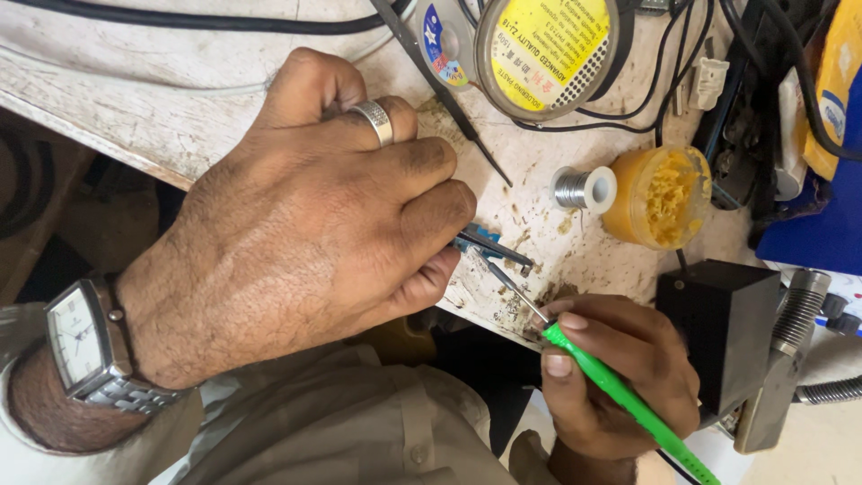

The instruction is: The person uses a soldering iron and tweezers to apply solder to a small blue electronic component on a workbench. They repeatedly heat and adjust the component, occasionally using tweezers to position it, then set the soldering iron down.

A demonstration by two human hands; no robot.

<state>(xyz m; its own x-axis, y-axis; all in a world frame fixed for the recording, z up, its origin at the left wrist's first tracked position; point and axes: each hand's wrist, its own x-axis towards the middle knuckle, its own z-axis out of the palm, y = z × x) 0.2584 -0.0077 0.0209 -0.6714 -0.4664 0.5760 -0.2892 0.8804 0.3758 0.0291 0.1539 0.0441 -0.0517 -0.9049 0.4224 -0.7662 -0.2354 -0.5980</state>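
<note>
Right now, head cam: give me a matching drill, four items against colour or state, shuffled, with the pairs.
Items:
1. screwdriver handle
2. solder spool
3. flux jar
4. wristwatch

Colour or state:
A. amber, open, beside the spool
B. bright green, held in the right hand
C. silver wire on a white reel, lying on the workbench
D. white square face, metal band, on the left hand wrist

Pairs: 1-B, 2-C, 3-A, 4-D
</note>
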